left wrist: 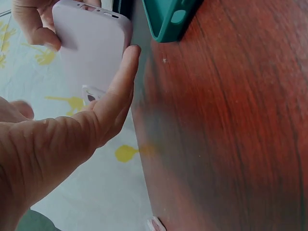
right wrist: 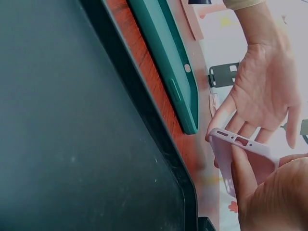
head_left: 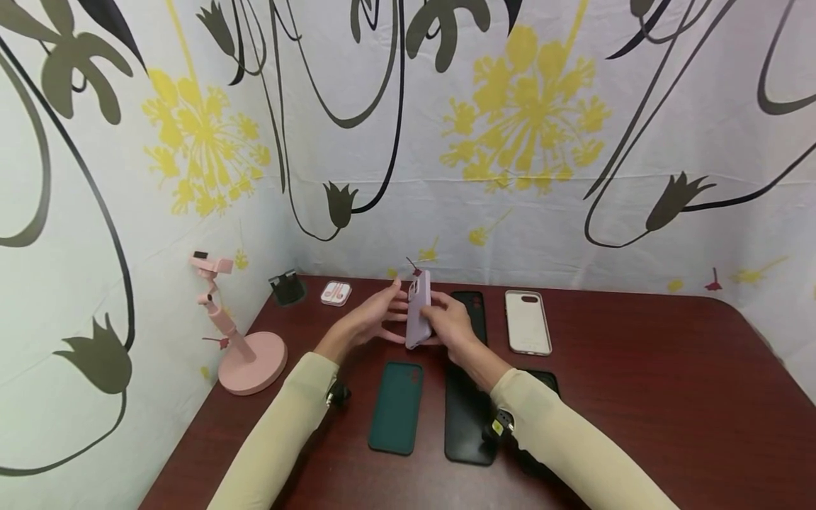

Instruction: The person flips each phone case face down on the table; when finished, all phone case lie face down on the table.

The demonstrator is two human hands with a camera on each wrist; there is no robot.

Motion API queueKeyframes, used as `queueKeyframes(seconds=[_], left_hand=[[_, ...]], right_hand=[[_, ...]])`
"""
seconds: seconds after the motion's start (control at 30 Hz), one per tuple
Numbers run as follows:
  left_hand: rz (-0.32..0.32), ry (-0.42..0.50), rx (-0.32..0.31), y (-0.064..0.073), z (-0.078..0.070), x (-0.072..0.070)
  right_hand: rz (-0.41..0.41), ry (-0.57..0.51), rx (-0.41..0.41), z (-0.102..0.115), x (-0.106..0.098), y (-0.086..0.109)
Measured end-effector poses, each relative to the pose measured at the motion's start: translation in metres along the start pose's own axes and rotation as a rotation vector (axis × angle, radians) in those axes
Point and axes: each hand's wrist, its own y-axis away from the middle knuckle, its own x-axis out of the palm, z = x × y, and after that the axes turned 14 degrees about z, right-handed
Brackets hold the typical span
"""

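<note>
A lavender phone case (head_left: 418, 312) is held up on edge over the back of the table. My right hand (head_left: 454, 326) grips it, and in the right wrist view the thumb (right wrist: 244, 171) reaches inside the case. My left hand (head_left: 370, 319) is at its other side with the fingers extended, the palm facing the case. In the left wrist view, a left fingertip (left wrist: 131, 54) meets the case's edge near the end with the port cutouts. A green phone case (head_left: 397, 409) lies on the table below the hands, with a black phone case (head_left: 468, 432) beside it under my right forearm.
A white phone case (head_left: 528, 322) lies right of the hands. Another black case (head_left: 474, 312) is partly behind my right hand. A pink phone stand (head_left: 253, 361), a small black stand (head_left: 287, 289) and boxed earphones (head_left: 335, 293) stand at the left. A patterned cloth borders the table.
</note>
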Motion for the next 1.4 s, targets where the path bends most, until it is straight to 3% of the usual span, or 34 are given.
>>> queueKeyframes(seconds=[0.33,0.6,0.9,1.07,1.23,1.4], left_hand=[[-0.074,0.067,-0.037,-0.002,0.005,-0.012],[-0.140,0.016,-0.025,-0.001,0.008,-0.020],[-0.232,0.003,0.002,-0.005,0.009,-0.024],[-0.247,-0.020,0.008,-0.005,0.006,-0.026],[-0.242,-0.084,-0.003,-0.003,0.002,-0.028],[-0.235,-0.109,-0.025,-0.005,0.000,-0.028]], right_hand=[[0.012,0.005,0.006,-0.004,0.002,0.001],[-0.003,0.034,0.012,-0.008,0.005,-0.003],[-0.092,0.289,0.023,-0.010,0.011,-0.005],[-0.105,0.431,0.004,-0.009,0.007,-0.002],[-0.057,0.469,-0.010,-0.008,0.004,-0.001],[-0.064,0.515,0.006,-0.007,0.003,-0.003]])
